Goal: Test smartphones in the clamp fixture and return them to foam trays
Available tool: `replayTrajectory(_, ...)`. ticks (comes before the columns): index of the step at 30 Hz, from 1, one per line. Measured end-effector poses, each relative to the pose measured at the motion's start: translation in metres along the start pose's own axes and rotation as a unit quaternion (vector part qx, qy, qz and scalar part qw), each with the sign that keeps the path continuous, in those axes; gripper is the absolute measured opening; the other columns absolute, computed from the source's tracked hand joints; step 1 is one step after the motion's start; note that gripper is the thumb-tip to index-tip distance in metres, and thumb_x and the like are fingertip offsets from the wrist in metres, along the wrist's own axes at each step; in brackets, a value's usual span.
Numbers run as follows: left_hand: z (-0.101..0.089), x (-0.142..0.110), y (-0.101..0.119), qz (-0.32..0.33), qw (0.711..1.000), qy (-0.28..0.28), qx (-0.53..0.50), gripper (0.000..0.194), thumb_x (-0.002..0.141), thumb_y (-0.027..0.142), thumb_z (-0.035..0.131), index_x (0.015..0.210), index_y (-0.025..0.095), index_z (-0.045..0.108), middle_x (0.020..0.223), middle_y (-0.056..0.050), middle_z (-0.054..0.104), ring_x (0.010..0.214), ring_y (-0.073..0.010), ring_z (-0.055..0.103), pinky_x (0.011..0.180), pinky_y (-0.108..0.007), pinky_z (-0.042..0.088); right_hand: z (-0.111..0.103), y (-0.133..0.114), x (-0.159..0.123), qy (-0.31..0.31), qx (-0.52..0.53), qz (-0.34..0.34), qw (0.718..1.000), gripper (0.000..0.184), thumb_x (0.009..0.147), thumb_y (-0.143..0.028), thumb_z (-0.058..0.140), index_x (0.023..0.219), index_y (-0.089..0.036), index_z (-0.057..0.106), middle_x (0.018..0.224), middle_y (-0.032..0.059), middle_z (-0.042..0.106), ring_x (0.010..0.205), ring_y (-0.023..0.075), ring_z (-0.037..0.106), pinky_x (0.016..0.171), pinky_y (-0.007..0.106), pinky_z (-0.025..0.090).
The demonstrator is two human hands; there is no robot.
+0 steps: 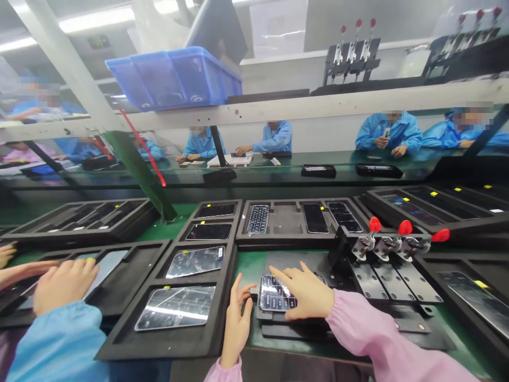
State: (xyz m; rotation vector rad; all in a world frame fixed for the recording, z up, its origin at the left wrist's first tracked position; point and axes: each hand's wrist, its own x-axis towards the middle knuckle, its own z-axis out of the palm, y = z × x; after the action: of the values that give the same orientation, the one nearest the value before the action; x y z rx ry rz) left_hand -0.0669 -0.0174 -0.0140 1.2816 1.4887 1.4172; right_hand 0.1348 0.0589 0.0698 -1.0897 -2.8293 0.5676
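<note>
On a black fixture (274, 316) lies a smartphone (272, 297), its screen lit with a grid of dark tiles. My right hand (304, 292), in a pink sleeve, lies over the phone's right part with fingers spread, hiding much of the screen. My left hand (236, 323) stands upright at the phone's left end, fingers stretched and slightly bent. Its fingertips are by a small black tab (253, 291) at the fixture's edge; whether they press it I cannot tell. To the right, the fixture carries metal toggle clamps (387, 246) with red handles.
Left of my hands, a black foam tray (159, 347) holds several phones. Another tray (242, 241) behind holds phones, one with a lit grid. At right stands a further tray (437, 261). A co-worker's hand (66, 286) in a blue sleeve works at far left. A blue bin (170, 79) sits overhead.
</note>
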Motion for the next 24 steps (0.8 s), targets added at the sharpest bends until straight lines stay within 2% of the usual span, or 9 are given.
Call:
replayTrajectory(4, -0.001, -0.001, 0.001, 0.000, 1.000, -0.008, -0.004, 0.059, 0.087, 0.036, 0.046, 0.138, 0.024, 0.020, 0.113, -0.008, 0.061, 0.097, -0.0171, 0.060, 0.093, -0.035, 0.042, -0.005, 0.000, 0.008, 0.005, -0.026, -0.021, 0.999, 0.111, 0.044, -0.041, 0.075, 0.139, -0.018, 0.023, 0.104, 0.0124, 0.058, 0.096, 0.0291, 0.055, 0.091, 0.047, 0.035)
replayTrajectory(8, -0.002, -0.001, -0.001, -0.006, 1.000, -0.013, -0.003, 0.057, 0.088, 0.036, 0.044, 0.138, 0.023, 0.021, 0.117, -0.009, 0.058, 0.100, -0.0171, 0.059, 0.094, -0.034, 0.041, -0.035, -0.002, 0.014, 0.094, 0.018, -0.017, 0.995, 0.106, 0.049, -0.036, 0.073, 0.139, -0.019, 0.019, 0.100, 0.0075, 0.060, 0.090, 0.0229, 0.058, 0.084, 0.034, 0.039)
replayTrajectory(10, -0.003, 0.000, -0.002, -0.009, 1.000, -0.010, -0.001, 0.057, 0.088, 0.037, 0.045, 0.138, 0.023, 0.022, 0.117, -0.009, 0.058, 0.101, -0.0175, 0.059, 0.095, -0.034, 0.041, -0.063, 0.001, 0.031, 0.142, 0.057, 0.052, 0.987, 0.103, 0.055, -0.040, 0.070, 0.140, -0.021, 0.016, 0.092, 0.0025, 0.061, 0.082, 0.0182, 0.059, 0.077, 0.028, 0.041)
replayTrajectory(12, -0.004, -0.001, -0.003, -0.012, 1.000, -0.009, 0.001, 0.058, 0.087, 0.038, 0.045, 0.138, 0.022, 0.023, 0.117, -0.010, 0.058, 0.102, -0.0180, 0.059, 0.095, -0.034, 0.040, -0.093, 0.011, 0.061, 0.178, 0.060, 0.193, 0.963, 0.102, 0.055, -0.049, 0.070, 0.139, -0.023, 0.017, 0.094, 0.0021, 0.060, 0.084, 0.0179, 0.059, 0.076, 0.027, 0.042)
replayTrajectory(14, -0.004, -0.002, -0.003, -0.016, 1.000, -0.008, 0.005, 0.058, 0.087, 0.038, 0.046, 0.138, 0.023, 0.023, 0.117, -0.010, 0.059, 0.101, -0.0183, 0.059, 0.095, -0.035, 0.041, -0.119, 0.028, 0.095, 0.199, 0.049, 0.268, 0.942, 0.103, 0.057, -0.054, 0.069, 0.138, -0.016, 0.017, 0.109, 0.0111, 0.055, 0.100, 0.0249, 0.054, 0.082, 0.033, 0.041)
replayTrajectory(16, -0.004, -0.002, -0.002, -0.015, 1.000, -0.007, 0.019, 0.054, 0.087, 0.038, 0.046, 0.136, 0.025, 0.027, 0.117, -0.009, 0.059, 0.100, -0.0188, 0.059, 0.092, -0.036, 0.043, -0.132, 0.049, 0.127, 0.198, 0.047, 0.334, 0.920, 0.098, 0.060, -0.053, 0.068, 0.135, -0.010, 0.022, 0.115, 0.0177, 0.050, 0.107, 0.0303, 0.051, 0.085, 0.040, 0.040)
replayTrajectory(20, -0.007, -0.001, 0.005, 0.012, 0.998, -0.017, 0.061, 0.034, 0.087, 0.035, 0.050, 0.118, 0.021, 0.050, 0.117, -0.008, 0.056, 0.099, -0.0189, 0.058, 0.083, -0.039, 0.049, -0.123, 0.079, 0.165, 0.170, 0.053, 0.418, 0.891, 0.065, 0.075, -0.047, 0.060, 0.126, -0.013, 0.038, 0.119, 0.0134, 0.048, 0.107, 0.0249, 0.050, 0.087, 0.044, 0.042)
replayTrajectory(22, -0.012, 0.003, 0.010, 0.021, 0.997, -0.020, 0.074, 0.029, 0.087, 0.033, 0.050, 0.112, 0.020, 0.054, 0.117, -0.007, 0.055, 0.098, -0.0182, 0.057, 0.081, -0.039, 0.050, -0.108, 0.084, 0.174, 0.160, 0.050, 0.437, 0.884, 0.047, 0.083, -0.042, 0.052, 0.122, -0.017, 0.043, 0.121, 0.0091, 0.048, 0.106, 0.0204, 0.050, 0.089, 0.043, 0.043)
replayTrajectory(24, -0.019, 0.007, 0.016, 0.028, 0.996, -0.020, 0.086, 0.028, 0.087, 0.033, 0.050, 0.112, 0.021, 0.054, 0.117, -0.007, 0.055, 0.097, -0.0178, 0.057, 0.081, -0.038, 0.050, -0.094, 0.086, 0.181, 0.153, 0.043, 0.444, 0.882, 0.041, 0.086, -0.039, 0.049, 0.120, -0.017, 0.046, 0.120, 0.0077, 0.049, 0.106, 0.0190, 0.051, 0.090, 0.043, 0.044)
